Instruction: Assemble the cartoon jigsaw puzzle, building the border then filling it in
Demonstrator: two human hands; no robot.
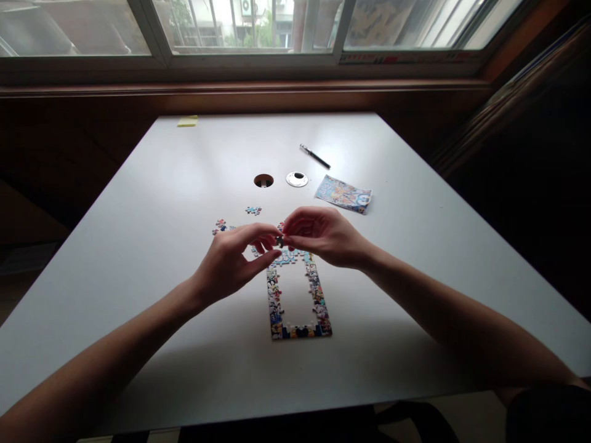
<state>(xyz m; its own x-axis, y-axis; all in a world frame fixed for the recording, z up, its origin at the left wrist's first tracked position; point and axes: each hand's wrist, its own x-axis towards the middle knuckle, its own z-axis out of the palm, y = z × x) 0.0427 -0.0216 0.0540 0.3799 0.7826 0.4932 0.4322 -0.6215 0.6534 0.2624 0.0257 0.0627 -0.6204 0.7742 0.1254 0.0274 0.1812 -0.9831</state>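
Above the far end of a partly joined jigsaw puzzle (276, 307), my two hands meet at one small dark puzzle piece (279, 242). My right hand (323, 237) pinches it between thumb and fingertips. From the other side, my left hand (235, 258) has its index finger and thumb curved around the same piece. The puzzle is a narrow frame of colourful border pieces, with bare white table inside it. Its light blue far end is partly hidden under my hands. Loose puzzle pieces (220, 227) lie just beyond my left hand, beside a small cluster (253, 210).
A colourful picture sheet (345, 194) lies beyond my right hand, with a pen (314, 156) behind it. Farther back are a round table hole (263, 181) and a silver ring cover (297, 179). A yellow sticky note (187, 121) sits by the white table's (115, 246) far edge.
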